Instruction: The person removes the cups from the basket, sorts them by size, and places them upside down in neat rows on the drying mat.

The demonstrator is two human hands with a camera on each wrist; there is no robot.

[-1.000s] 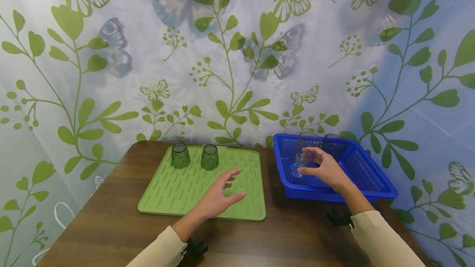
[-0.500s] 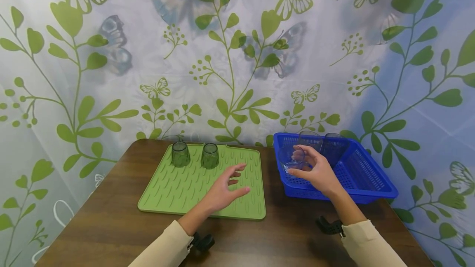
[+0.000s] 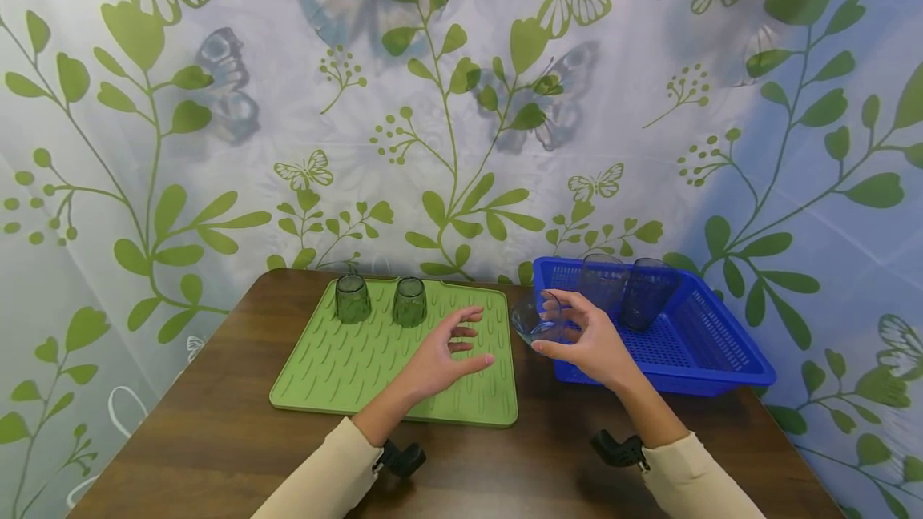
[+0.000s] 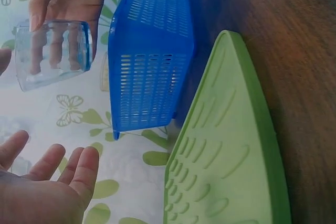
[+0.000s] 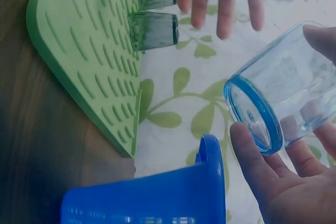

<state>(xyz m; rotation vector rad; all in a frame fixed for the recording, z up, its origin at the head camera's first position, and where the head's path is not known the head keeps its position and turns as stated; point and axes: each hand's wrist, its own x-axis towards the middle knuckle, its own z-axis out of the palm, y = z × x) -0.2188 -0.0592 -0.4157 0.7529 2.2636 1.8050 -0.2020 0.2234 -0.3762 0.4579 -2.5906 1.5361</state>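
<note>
A clear drinking glass (image 3: 529, 322) is in my right hand (image 3: 591, 346), gripped between thumb and fingers. It hangs tilted in the air by the basket's left side. In the right wrist view the glass (image 5: 286, 82) shows a thick bluish base. My left hand (image 3: 441, 355) hovers over the right part of a green drying mat (image 3: 339, 379), fingers spread and holding nothing. Two small glasses (image 3: 352, 299) (image 3: 409, 302) stand upside down at the mat's back left.
A blue plastic basket (image 3: 724, 371) stands on the right of the brown wooden table (image 3: 497, 471). Inside it are two taller glasses (image 3: 602, 283) (image 3: 646, 293), at its back left. A patterned curtain (image 3: 461, 102) hangs right behind the table.
My right hand has carried the glass left, out of the basket toward the mat. My left hand has shifted slightly right.
</note>
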